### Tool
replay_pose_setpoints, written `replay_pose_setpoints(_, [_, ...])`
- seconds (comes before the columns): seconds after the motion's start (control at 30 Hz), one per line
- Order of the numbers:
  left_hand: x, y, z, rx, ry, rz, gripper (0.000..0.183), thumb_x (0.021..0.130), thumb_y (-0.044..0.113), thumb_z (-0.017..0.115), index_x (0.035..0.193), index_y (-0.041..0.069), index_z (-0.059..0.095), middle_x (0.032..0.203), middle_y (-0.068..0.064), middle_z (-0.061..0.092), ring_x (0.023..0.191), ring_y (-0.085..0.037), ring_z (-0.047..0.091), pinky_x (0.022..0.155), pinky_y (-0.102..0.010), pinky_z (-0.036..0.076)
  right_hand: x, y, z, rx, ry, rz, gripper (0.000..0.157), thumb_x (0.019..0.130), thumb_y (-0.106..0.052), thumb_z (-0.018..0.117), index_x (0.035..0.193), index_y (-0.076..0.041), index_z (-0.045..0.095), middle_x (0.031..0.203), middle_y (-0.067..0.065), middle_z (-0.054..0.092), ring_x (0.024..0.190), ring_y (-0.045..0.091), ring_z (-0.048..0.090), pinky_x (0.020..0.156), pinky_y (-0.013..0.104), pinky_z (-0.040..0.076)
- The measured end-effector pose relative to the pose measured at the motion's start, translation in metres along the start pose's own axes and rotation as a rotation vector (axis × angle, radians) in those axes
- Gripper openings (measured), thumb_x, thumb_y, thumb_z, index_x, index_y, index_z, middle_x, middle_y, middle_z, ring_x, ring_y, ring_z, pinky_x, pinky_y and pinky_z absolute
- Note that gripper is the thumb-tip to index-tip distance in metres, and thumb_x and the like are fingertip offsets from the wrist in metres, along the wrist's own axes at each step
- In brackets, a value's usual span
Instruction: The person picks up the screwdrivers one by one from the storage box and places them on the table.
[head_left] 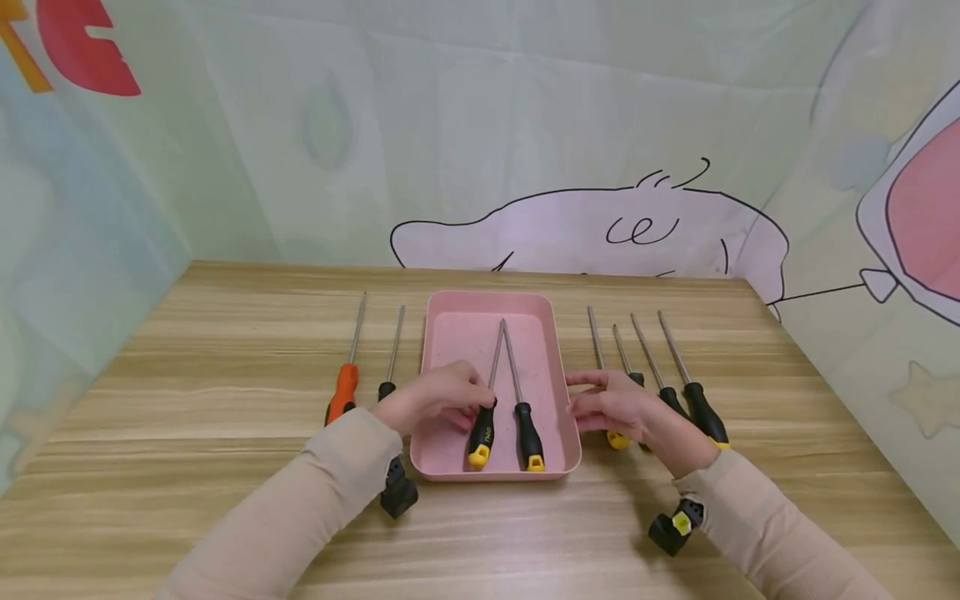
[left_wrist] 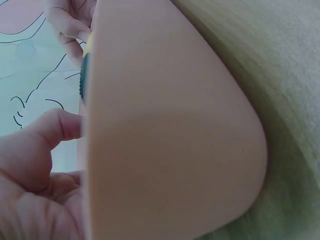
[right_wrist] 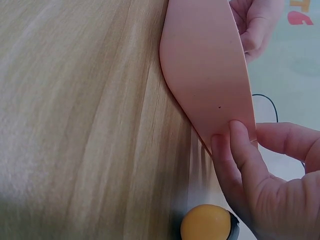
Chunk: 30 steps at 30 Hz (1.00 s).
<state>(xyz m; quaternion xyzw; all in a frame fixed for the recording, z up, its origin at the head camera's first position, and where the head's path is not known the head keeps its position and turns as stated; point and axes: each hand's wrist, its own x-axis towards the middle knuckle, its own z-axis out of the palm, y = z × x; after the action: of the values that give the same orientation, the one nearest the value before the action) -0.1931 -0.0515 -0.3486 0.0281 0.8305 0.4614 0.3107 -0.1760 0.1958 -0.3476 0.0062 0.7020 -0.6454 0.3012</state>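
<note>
A pink tray (head_left: 495, 476) sits mid-table with two black-and-yellow screwdrivers inside, their shaft tips meeting near the far end. My left hand (head_left: 442, 393) reaches over the tray's left wall and pinches the left screwdriver (head_left: 482, 433) where handle meets shaft. Beside it lies the second screwdriver (head_left: 529, 437), untouched. My right hand (head_left: 618, 406) grips the tray's right wall, fingertips against the outside and thumb at the rim in the right wrist view. In the left wrist view the tray wall (left_wrist: 175, 125) hides part of my left hand (left_wrist: 40, 175).
Left of the tray lie an orange screwdriver (head_left: 345, 392) and a black-handled one (head_left: 386, 388), partly hidden by my left hand. Several more screwdrivers (head_left: 703, 412) lie right of the tray, some under my right hand. A printed cloth (head_left: 480, 150) stands behind the wooden table (head_left: 480, 542).
</note>
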Motion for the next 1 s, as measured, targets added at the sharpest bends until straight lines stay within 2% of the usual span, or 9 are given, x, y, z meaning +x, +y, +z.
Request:
replay_pose_setpoints(0.13, [0.001,-0.001,-0.001,-0.042,-0.017,-0.016,0.012,0.087,0.006,0.059,0.089,-0.005,0.062,0.081,-0.011,0.057,0.07,-0.018,0.057,0.064,-0.028,0.055,0.0,0.0,0.0,0.0,-0.002,0.002,0.056,0.087,0.009,0.053,0.137,0.013,0.028,0.099,0.016,0.065,0.083,0.019,0.064,0.076,0.036,0.054])
replay_pose_setpoints(0.37, [-0.002,0.0,-0.006,-0.062,-0.053,0.008,0.015,0.088,0.007,0.057,0.095,-0.006,0.061,0.085,-0.012,0.06,0.073,-0.018,0.058,0.067,-0.028,0.055,0.001,0.001,-0.002,0.0,0.007,0.006,0.056,0.086,0.009,0.053,0.137,0.013,0.029,0.098,0.015,0.065,0.083,0.019,0.064,0.076,0.037,0.054])
replay_pose_setpoints(0.57, [-0.003,0.001,-0.008,-0.109,-0.045,-0.024,0.019,0.088,0.006,0.057,0.101,-0.008,0.059,0.09,-0.015,0.061,0.078,-0.02,0.059,0.067,-0.027,0.055,0.001,0.001,-0.002,0.004,0.005,0.008,0.057,0.086,0.01,0.053,0.137,0.012,0.028,0.097,0.014,0.065,0.083,0.019,0.064,0.076,0.036,0.054])
replay_pose_setpoints(0.77, [-0.003,0.002,-0.01,-0.171,-0.053,-0.011,0.02,0.088,0.002,0.055,0.103,-0.011,0.057,0.089,-0.016,0.059,0.077,-0.02,0.059,0.069,-0.029,0.055,0.002,0.002,-0.002,0.004,0.001,0.008,0.057,0.086,0.01,0.053,0.137,0.012,0.028,0.096,0.014,0.066,0.083,0.019,0.064,0.075,0.036,0.054])
replay_pose_setpoints(1.0, [-0.004,0.004,-0.015,-0.145,-0.052,0.001,0.022,0.089,0.004,0.054,0.106,-0.01,0.056,0.092,-0.017,0.059,0.078,-0.02,0.059,0.07,-0.029,0.055,0.001,0.002,-0.002,0.009,-0.005,0.002,0.058,0.087,0.01,0.052,0.138,0.013,0.026,0.096,0.014,0.066,0.083,0.019,0.064,0.075,0.036,0.054])
